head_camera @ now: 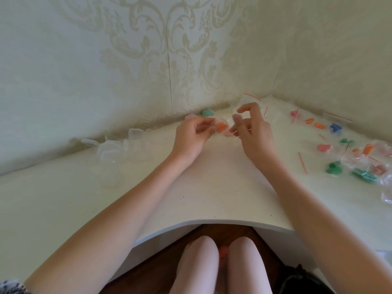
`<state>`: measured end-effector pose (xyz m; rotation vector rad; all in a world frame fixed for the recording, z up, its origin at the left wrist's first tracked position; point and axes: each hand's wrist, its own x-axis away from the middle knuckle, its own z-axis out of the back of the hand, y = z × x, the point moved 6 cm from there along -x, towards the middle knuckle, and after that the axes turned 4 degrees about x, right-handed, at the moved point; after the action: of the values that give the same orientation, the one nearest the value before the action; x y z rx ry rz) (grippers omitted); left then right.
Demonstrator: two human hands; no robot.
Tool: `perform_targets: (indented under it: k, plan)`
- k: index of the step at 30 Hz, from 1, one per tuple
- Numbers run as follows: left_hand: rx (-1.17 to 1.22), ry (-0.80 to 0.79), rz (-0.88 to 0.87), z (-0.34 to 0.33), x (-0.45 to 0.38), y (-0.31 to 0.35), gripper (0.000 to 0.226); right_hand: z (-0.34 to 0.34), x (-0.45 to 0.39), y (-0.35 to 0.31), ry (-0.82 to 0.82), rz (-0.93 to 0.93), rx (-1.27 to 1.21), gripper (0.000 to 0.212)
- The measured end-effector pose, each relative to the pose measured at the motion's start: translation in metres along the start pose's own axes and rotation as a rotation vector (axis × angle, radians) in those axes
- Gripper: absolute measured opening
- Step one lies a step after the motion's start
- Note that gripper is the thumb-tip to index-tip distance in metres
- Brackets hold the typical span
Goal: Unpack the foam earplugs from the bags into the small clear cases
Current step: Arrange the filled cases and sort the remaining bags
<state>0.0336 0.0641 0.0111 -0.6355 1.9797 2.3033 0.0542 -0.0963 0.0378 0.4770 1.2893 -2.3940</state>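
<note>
A small clear plastic bag (228,124) holding orange foam earplugs (72,126) is pinched between both hands above the white table (212,187).
The left hand (192,134) has its curled fingertips on the blurred bag's edge; the right hand (252,130) has its bent fingers on the other edge, the grip partly hidden.

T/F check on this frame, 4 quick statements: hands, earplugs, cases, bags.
1. Both hands hold a small bag with orange earplugs between them. True: left hand and right hand pinch it.
2. The empty clear cases sit on the person's right. False: they are on the left, near the wall.
3. Bagged earplugs in several colours lie on the right side of the desk. True.
4. All earplugs in view are blue. False: orange, green, pink and blue show.
</note>
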Motion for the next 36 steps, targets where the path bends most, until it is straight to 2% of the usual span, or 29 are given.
perform_targets:
  k: [3,5,7,10,13,18,21,23,25,28,31,33,36]
  plan:
    - [-0.209,0.144,-0.13,0.015,-0.002,0.007,0.027,0.018,-0.008,0.024,0.06,-0.122,0.318,0.027]
    - [-0.271,0.186,-0.138,0.024,-0.002,0.006,0.025,0.023,-0.008,0.046,-0.032,-0.283,0.568,0.042]
    - [-0.325,0.167,-0.093,0.027,-0.004,-0.001,0.017,0.021,-0.005,0.057,-0.144,-0.397,0.653,0.05]
    - [-0.428,0.119,-0.019,0.026,-0.006,-0.01,0.007,0.011,-0.006,0.056,-0.192,-0.346,0.573,0.034]
    - [-0.502,0.1,-0.016,0.024,-0.009,-0.013,0.004,0.007,-0.01,0.05,-0.126,-0.244,0.437,0.023]
    - [-0.666,0.052,-0.086,0.015,-0.012,-0.016,0.02,0.006,-0.034,0.054,-0.005,-0.218,0.352,0.026]
    - [-0.679,0.054,-0.153,0.015,-0.01,-0.012,0.02,-0.01,-0.049,0.056,-0.126,-0.169,0.344,0.039]
    - [-0.715,0.059,-0.176,0.016,-0.008,-0.01,0.021,-0.022,-0.051,0.06,-0.233,-0.142,0.409,0.044]
    - [-0.761,0.067,-0.187,0.018,-0.007,-0.009,0.021,-0.026,-0.047,0.065,-0.252,-0.111,0.554,0.045]
    - [-0.792,0.072,-0.209,0.017,-0.005,-0.005,0.022,-0.014,-0.042,0.056,-0.075,-0.068,0.745,0.04]
    - [-0.815,0.078,-0.262,0.014,-0.001,0.001,0.019,0.004,-0.034,0.043,0.099,-0.039,0.764,0.035]
    - [-0.815,0.078,-0.301,0.011,0.002,0.004,0.015,0.017,-0.027,0.04,0.115,-0.069,0.735,0.034]
    - [-0.832,0.049,-0.383,0.0,0.01,0.013,0.009,0.042,-0.011,0.046,0.056,-0.21,0.784,0.042]
